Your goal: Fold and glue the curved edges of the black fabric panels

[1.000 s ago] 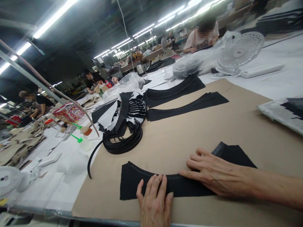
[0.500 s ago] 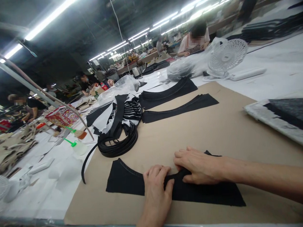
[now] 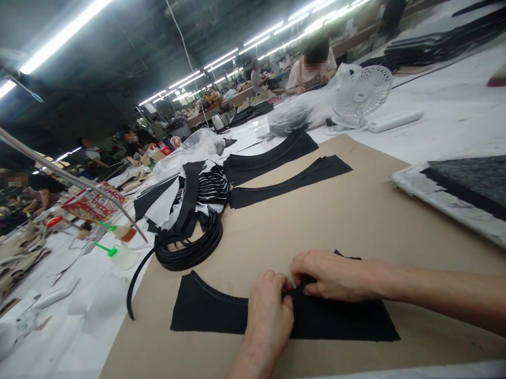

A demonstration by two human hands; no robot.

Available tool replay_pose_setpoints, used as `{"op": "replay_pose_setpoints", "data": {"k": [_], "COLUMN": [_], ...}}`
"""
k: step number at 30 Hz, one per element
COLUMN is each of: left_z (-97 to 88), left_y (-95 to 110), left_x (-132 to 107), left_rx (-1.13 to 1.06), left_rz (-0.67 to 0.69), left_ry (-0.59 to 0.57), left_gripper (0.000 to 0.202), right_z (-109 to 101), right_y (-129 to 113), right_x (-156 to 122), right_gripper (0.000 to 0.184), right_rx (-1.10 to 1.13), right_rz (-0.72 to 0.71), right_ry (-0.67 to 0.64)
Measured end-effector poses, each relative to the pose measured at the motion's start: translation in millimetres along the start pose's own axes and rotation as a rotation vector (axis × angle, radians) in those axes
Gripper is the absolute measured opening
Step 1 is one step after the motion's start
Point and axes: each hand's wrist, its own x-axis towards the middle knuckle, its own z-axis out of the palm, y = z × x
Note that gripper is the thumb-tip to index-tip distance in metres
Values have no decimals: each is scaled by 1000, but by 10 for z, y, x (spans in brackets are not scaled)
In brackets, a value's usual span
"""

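Note:
A black fabric piece (image 3: 211, 310) with a curved upper edge lies flat on the brown board (image 3: 167, 358) near the table's front. Along that curve runs a stitched or folded band. My left hand (image 3: 270, 305) pinches the curved edge near its middle, fingers bent and thumb pressed in. Just to the right, my right hand (image 3: 322, 275) grips the same edge, its fingertips curled close to the left ones. The edge between both hands is partly hidden by the fingers. My right forearm covers the upper right part of the piece.
Two similar black pieces (image 3: 290, 181) lie farther back, beside a coil of black strip (image 3: 191, 252) and striped scraps (image 3: 213, 185). A white fan (image 3: 362, 91) stands behind. At right is a pale slab (image 3: 419, 192). Green-tipped bottles (image 3: 120, 257) stand left. Co-workers sit beyond.
My left hand has gone from fingers spread on the fabric to a pinch on its curved edge. The right hand's fingers have curled in closer. The view has shifted slightly.

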Motion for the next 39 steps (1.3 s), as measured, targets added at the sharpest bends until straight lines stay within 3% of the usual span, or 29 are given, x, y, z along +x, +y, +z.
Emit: {"op": "replay_pose_setpoints", "data": {"k": [10,18,21,26,29,32,39], "left_z": [-3,59,242,631,719,678,491], "left_y": [46,32,-20,-186,-246,-235,-110], "left_x": [17,-31,-176,-478,-531,-503,-427], "left_rx": [-8,-4,40,192,225,205,216], "left_rz": [6,37,128,308,363,380,316], "left_ry": [7,37,150,436,531,516,338], "left_gripper": [35,34,35,48,49,48,55], "right_z": [41,67,97,170,182,164,109], "right_y": [57,103,136,221,270,308,336], "right_x": [-98,-162,-189,-245,-267,-280,-301], "right_gripper": [20,15,15,22,21,20,20], "right_rx": [52,-26,-106,-240,-278,-302,-322], "right_rz": [-121,-251,-321,-425,-462,-469,-483], "right_ry": [49,101,142,177,187,183,211]}}
